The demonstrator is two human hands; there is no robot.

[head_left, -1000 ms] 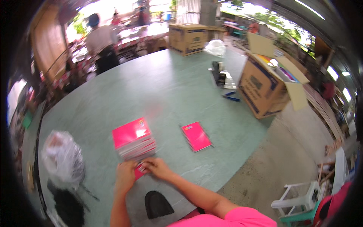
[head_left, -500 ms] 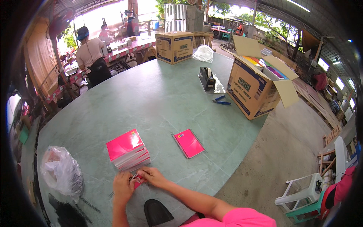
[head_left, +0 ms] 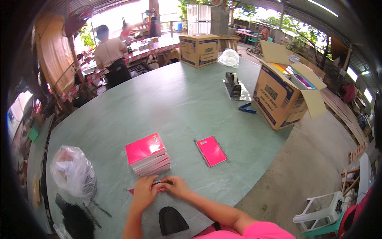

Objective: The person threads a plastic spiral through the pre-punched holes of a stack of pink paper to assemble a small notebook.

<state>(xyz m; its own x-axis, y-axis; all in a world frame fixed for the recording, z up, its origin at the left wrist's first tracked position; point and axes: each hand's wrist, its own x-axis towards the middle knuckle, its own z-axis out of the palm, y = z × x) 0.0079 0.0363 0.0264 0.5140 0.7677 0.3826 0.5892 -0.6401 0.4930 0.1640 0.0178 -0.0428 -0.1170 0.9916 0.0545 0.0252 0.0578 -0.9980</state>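
Both my hands meet at the near side of the green table, just in front of a stack of pink-covered pocket notebooks (head_left: pixel 148 149). Between them is a small pink notebook (head_left: pixel 131 191), mostly covered by my fingers, with a dark spiral coil (head_left: pixel 156 182) along its far edge. My left hand (head_left: pixel 145 193) grips the notebook from the left. The fingertips of my right hand (head_left: pixel 178 187) pinch at the coil's right part. Another pink notebook (head_left: pixel 212 151), with coils along two opposite sides, lies flat to the right of the stack.
A clear plastic bag (head_left: pixel 75 175) and a heap of black coils (head_left: pixel 75 217) lie at left. A black round-topped object (head_left: pixel 172 221) sits by my body. Farther right are blue-handled cutters (head_left: pixel 247 108), a tape dispenser (head_left: pixel 233 84) and an open carton (head_left: pixel 278 95). A closed carton (head_left: pixel 199 51) stands behind.
The notebook in my hands has turned from a tilted position to lie more crosswise, its coil along the far side. My hands have shifted with it. The whole view has swung slightly left.
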